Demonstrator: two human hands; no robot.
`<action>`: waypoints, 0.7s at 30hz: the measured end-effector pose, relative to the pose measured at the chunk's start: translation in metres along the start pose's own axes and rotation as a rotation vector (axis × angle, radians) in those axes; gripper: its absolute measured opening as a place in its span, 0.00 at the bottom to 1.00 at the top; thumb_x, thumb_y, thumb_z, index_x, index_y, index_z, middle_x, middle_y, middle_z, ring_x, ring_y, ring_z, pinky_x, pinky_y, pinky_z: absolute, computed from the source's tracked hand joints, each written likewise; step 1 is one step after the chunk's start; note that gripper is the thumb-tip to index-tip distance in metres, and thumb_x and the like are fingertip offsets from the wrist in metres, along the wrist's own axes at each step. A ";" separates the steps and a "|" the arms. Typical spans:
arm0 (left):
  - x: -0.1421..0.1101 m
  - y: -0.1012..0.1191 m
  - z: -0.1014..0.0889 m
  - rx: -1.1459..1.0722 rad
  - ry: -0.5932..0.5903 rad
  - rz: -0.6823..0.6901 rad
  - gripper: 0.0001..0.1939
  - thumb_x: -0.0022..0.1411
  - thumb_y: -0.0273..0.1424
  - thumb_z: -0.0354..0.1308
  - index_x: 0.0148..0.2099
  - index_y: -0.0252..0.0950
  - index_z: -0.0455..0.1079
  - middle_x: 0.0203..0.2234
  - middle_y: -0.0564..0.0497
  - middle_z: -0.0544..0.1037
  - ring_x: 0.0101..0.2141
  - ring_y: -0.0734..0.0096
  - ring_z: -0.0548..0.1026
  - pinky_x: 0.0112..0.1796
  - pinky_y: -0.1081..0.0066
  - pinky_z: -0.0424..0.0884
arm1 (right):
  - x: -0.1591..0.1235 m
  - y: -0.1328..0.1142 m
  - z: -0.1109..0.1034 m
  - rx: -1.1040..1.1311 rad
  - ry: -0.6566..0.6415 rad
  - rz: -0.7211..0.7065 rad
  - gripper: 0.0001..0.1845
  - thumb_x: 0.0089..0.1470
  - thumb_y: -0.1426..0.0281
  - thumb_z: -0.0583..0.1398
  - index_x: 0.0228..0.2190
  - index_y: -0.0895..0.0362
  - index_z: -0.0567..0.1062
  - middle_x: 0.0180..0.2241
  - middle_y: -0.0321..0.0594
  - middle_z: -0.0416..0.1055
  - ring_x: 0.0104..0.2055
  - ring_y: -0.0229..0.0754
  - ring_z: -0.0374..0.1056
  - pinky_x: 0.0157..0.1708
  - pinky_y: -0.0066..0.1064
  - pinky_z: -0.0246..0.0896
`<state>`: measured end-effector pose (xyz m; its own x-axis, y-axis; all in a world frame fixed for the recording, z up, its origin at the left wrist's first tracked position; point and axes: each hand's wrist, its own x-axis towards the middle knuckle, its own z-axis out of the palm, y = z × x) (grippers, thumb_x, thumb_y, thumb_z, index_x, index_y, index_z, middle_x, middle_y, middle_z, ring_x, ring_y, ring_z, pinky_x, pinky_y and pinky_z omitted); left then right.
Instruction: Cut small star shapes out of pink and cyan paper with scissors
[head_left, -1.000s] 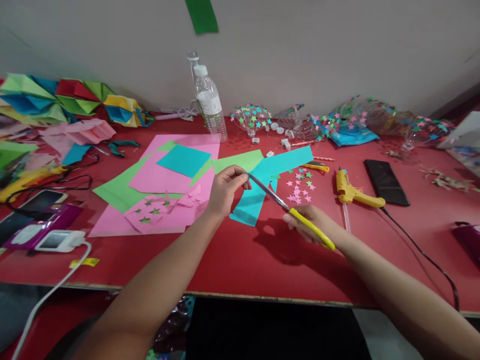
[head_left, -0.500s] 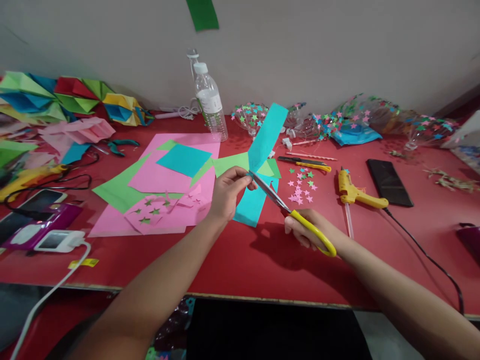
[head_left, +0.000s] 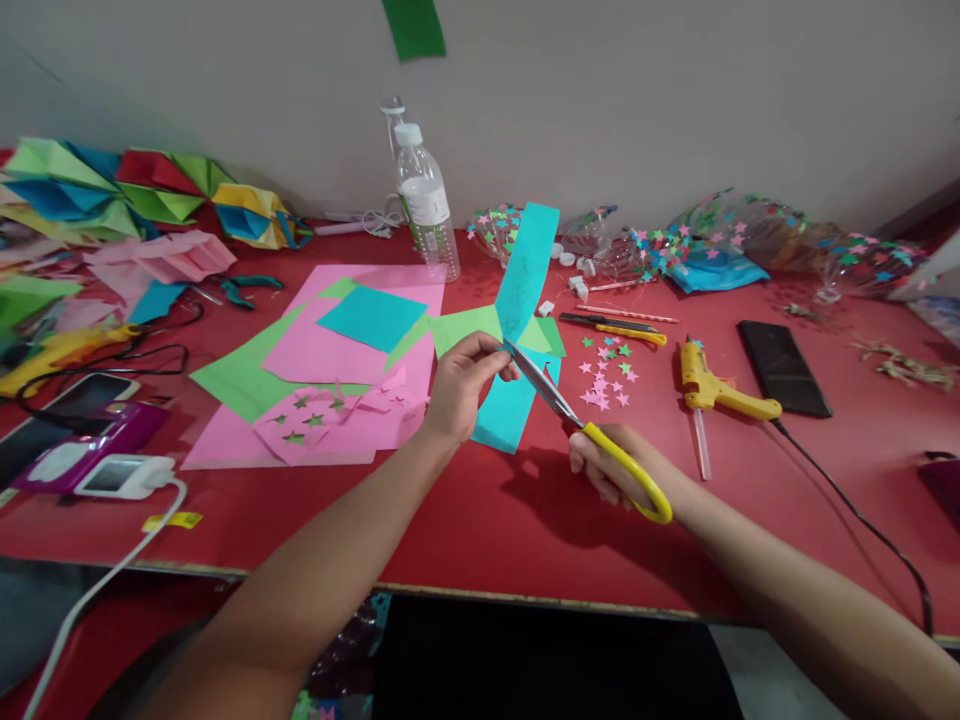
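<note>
My left hand (head_left: pixel 466 388) pinches a blue paper strip (head_left: pixel 529 265), which stands up from the fingertips. In my right hand (head_left: pixel 604 465) are yellow-handled scissors (head_left: pixel 626 470), their blades pointing up and left to the strip just at my left fingertips. Whether the blade tips are through the paper is too small to tell. Below the hands another blue paper piece (head_left: pixel 506 415) lies on the table, with light green paper (head_left: pixel 469 328) behind. Small pink and green paper stars (head_left: pixel 602 385) are scattered to the right of the blades.
Pink sheets (head_left: pixel 225 435) and a blue square (head_left: pixel 373 318) lie left on the red table (head_left: pixel 450 530). A box cutter (head_left: pixel 626 330), a yellow glue gun (head_left: pixel 712 385) and a phone (head_left: pixel 784 367) lie right. Behind stand a plastic bottle (head_left: pixel 427 205) and star-covered clear plastic pieces (head_left: pixel 660 245).
The blue strip has swung slightly left and stands more upright. Both hands keep nearly the same place, with the scissors still at the strip. The whole view has shifted a little.
</note>
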<state>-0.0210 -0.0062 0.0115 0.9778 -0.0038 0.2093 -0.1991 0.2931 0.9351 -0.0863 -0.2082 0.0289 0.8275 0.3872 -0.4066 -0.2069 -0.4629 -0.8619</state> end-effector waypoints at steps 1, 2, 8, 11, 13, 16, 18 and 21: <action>0.000 0.000 0.000 0.000 0.000 -0.002 0.05 0.54 0.27 0.60 0.27 0.36 0.68 0.19 0.55 0.74 0.24 0.76 0.72 0.32 0.71 0.68 | 0.000 -0.001 0.001 0.000 0.006 0.006 0.25 0.57 0.47 0.53 0.22 0.55 0.65 0.09 0.28 0.57 0.11 0.30 0.53 0.14 0.24 0.49; 0.000 0.000 0.000 0.000 -0.002 -0.003 0.05 0.54 0.27 0.60 0.27 0.36 0.68 0.19 0.55 0.74 0.24 0.75 0.72 0.32 0.71 0.68 | 0.000 -0.001 0.002 -0.001 0.010 0.011 0.25 0.57 0.48 0.53 0.22 0.55 0.65 0.09 0.28 0.57 0.11 0.30 0.53 0.14 0.24 0.49; 0.000 -0.001 -0.002 0.024 -0.016 0.012 0.06 0.54 0.26 0.59 0.26 0.35 0.67 0.19 0.55 0.73 0.25 0.76 0.71 0.32 0.72 0.66 | 0.001 0.000 0.002 -0.007 -0.002 0.027 0.24 0.59 0.51 0.53 0.21 0.55 0.63 0.09 0.28 0.58 0.10 0.30 0.52 0.12 0.23 0.47; 0.001 -0.003 -0.003 0.023 -0.014 0.028 0.04 0.55 0.26 0.58 0.28 0.35 0.67 0.20 0.54 0.73 0.25 0.76 0.71 0.33 0.72 0.67 | 0.002 0.003 0.001 -0.013 0.003 -0.002 0.24 0.58 0.50 0.54 0.21 0.55 0.63 0.09 0.28 0.58 0.09 0.29 0.52 0.11 0.23 0.47; 0.003 -0.005 -0.005 0.002 0.007 0.088 0.05 0.54 0.24 0.60 0.33 0.37 0.68 0.25 0.55 0.73 0.28 0.76 0.72 0.34 0.72 0.68 | 0.002 0.004 0.001 -0.007 0.003 -0.013 0.25 0.57 0.49 0.55 0.21 0.55 0.63 0.09 0.28 0.58 0.09 0.29 0.52 0.11 0.23 0.47; 0.006 -0.004 -0.008 0.008 0.003 0.213 0.20 0.52 0.23 0.63 0.47 0.43 0.68 0.32 0.56 0.74 0.34 0.75 0.72 0.38 0.72 0.69 | 0.002 0.004 0.001 0.023 -0.016 -0.001 0.26 0.55 0.47 0.56 0.21 0.55 0.63 0.09 0.28 0.57 0.10 0.29 0.52 0.11 0.23 0.46; 0.008 -0.001 -0.011 0.092 -0.036 0.272 0.25 0.53 0.24 0.63 0.53 0.47 0.67 0.35 0.55 0.74 0.36 0.74 0.72 0.40 0.70 0.69 | 0.002 0.003 0.000 0.028 -0.021 0.000 0.26 0.54 0.46 0.57 0.21 0.55 0.63 0.09 0.28 0.57 0.10 0.29 0.52 0.11 0.23 0.46; 0.008 0.005 -0.015 0.278 -0.092 0.318 0.19 0.55 0.26 0.62 0.50 0.46 0.74 0.38 0.52 0.74 0.37 0.72 0.71 0.42 0.69 0.69 | 0.001 0.000 -0.001 0.015 -0.001 -0.001 0.26 0.55 0.47 0.57 0.20 0.55 0.64 0.09 0.28 0.57 0.10 0.29 0.52 0.12 0.23 0.46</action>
<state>-0.0133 0.0095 0.0139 0.8576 -0.0434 0.5124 -0.5118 0.0251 0.8587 -0.0848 -0.2089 0.0292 0.8272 0.3882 -0.4063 -0.2144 -0.4503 -0.8668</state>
